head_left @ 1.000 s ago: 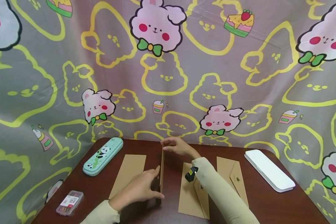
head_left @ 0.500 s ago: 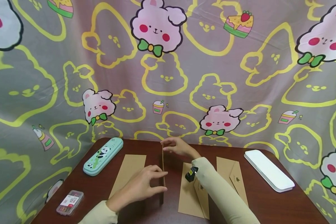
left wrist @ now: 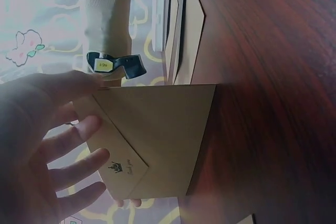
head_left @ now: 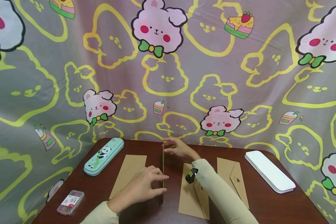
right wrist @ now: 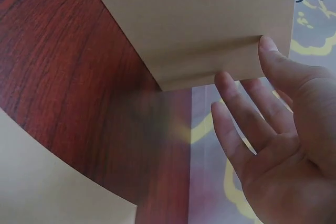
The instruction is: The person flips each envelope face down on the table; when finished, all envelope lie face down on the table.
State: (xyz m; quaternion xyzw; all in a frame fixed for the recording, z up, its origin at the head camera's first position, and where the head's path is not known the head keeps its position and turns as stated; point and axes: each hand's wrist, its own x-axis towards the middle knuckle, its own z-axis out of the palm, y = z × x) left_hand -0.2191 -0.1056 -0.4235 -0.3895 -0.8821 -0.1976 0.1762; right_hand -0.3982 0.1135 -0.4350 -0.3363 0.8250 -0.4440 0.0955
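Note:
A brown kraft envelope (left wrist: 163, 129) stands on its long edge mid-table. In the left wrist view its flap shows a small crown print and dark lettering. My left hand (head_left: 141, 185) is at its near end. The thumb reaches the near top corner, an index fingertip crosses the top edge, and other fingers lie in front of the flap side. At the far end my right hand (head_left: 180, 149) holds the envelope. Its thumb lies on the plain face in the right wrist view, the fingers by the far edge, partly hidden.
Left of the hands lies one flat brown envelope (head_left: 128, 172); two more, a nearer envelope (head_left: 189, 199) and a farther envelope (head_left: 229, 171), lie right. A panda pencil case (head_left: 103, 157), a clear small box (head_left: 71, 203) and a white case (head_left: 270, 171) flank them. A patterned curtain (head_left: 179, 74) hangs behind.
My left fingers have gone from lying along the envelope's left side to reaching over its top edge. The envelope's near end has shifted slightly right. My right hand has stayed nearly still.

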